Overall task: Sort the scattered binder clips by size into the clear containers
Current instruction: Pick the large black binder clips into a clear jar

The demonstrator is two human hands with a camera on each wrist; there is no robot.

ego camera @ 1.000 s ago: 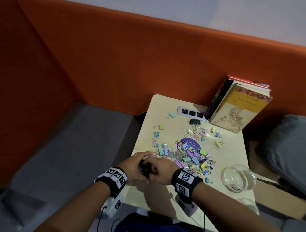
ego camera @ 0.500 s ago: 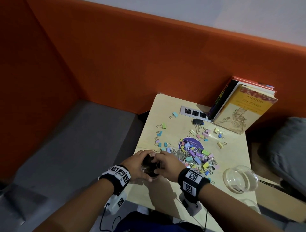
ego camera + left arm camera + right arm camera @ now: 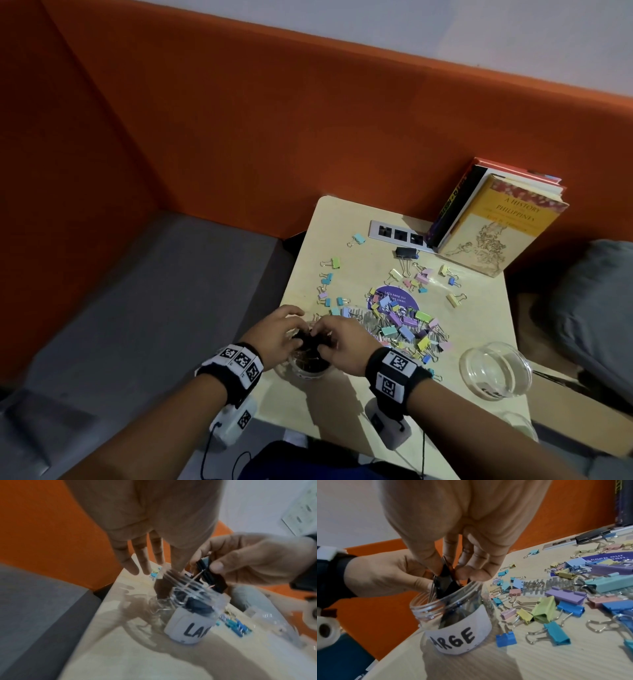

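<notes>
A clear jar (image 3: 310, 368) labelled LARGE (image 3: 453, 634) stands near the table's front left edge, with dark clips inside it (image 3: 197, 605). My right hand (image 3: 339, 339) pinches large black binder clips (image 3: 445, 584) between thumb and fingers, right at the jar's mouth (image 3: 205, 569). My left hand (image 3: 282, 330) hovers over the jar's far side with straight fingers (image 3: 145, 561). Its thumb (image 3: 421, 584) touches the clips' wire handles. A pile of pastel clips (image 3: 400, 322) lies to the right of the jar.
An empty clear dish (image 3: 495, 371) sits at the right front, and another clear container (image 3: 520, 425) is at the table's edge. One black clip (image 3: 407, 253) lies by the socket strip (image 3: 397, 234). Books (image 3: 493, 222) lean at the back right. A grey seat (image 3: 137, 308) lies to the left.
Both hands have carried the black clips forward from the table's front edge to the jar's mouth. The clips now dip into the opening.
</notes>
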